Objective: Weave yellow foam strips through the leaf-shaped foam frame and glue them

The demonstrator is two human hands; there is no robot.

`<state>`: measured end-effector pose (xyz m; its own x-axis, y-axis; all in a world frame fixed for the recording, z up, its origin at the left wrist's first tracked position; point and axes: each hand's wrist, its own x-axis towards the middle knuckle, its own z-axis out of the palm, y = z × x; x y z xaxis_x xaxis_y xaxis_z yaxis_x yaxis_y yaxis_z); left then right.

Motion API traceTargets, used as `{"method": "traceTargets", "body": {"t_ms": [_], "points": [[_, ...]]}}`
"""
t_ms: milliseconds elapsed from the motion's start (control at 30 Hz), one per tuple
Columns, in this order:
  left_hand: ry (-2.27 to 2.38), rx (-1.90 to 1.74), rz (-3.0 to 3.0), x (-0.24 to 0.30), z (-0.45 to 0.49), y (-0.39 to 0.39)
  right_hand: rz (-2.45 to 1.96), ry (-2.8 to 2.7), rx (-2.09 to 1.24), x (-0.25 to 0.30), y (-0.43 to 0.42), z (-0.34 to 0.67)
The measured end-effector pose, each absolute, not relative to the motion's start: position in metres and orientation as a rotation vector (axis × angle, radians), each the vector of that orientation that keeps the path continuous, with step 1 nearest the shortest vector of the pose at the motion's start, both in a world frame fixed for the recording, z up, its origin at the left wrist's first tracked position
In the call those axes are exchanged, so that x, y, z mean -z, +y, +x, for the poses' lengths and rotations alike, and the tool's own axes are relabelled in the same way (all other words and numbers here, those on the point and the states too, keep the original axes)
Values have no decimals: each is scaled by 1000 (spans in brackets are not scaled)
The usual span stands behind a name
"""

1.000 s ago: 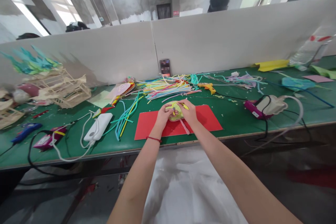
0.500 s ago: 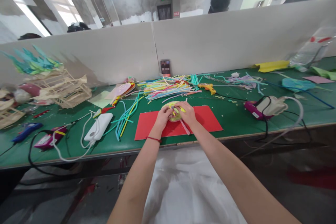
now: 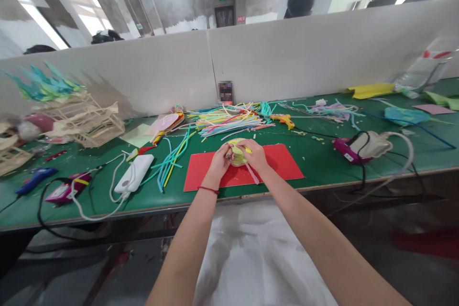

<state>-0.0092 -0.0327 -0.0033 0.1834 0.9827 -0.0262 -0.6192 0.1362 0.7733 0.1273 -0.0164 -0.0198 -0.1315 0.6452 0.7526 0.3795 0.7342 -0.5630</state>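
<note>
A round yellow-green disc (image 3: pixel 238 159) with a pink handle (image 3: pixel 252 173), like a small hand fan, lies on a red card (image 3: pixel 283 165) in front of me. My left hand (image 3: pixel 221 159) is at the disc's left edge, its fingers curled together; what they pinch, if anything, is hidden. Over the upper right of the disc, my right hand (image 3: pixel 255 154) is closed around a short yellow strip (image 3: pixel 248 150) that shows between its fingers. Both hands are close together over the disc.
Behind the card lies a heap of coloured strips (image 3: pixel 229 122) beside a yellow glue gun (image 3: pixel 285 120). Loose teal strips (image 3: pixel 172 160) and a white power strip (image 3: pixel 134 174) are to the left. Stick models (image 3: pixel 86 122) stand far left; a purple device (image 3: pixel 349 150) sits right.
My left hand has drawn slightly left and away from my right fingers, so more of the disc shows between them. The disc and card stay in place.
</note>
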Motion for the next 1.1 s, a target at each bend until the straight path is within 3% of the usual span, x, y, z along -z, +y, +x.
{"method": "traceTargets", "body": {"t_ms": [500,1100], "points": [[1163,-1357,1495,3,0,-38,-926,-1391,-846,23,-5,127],[1282,-1199,1867,15,3,-35,-935,-1359,-1024,20,-2,130]]}}
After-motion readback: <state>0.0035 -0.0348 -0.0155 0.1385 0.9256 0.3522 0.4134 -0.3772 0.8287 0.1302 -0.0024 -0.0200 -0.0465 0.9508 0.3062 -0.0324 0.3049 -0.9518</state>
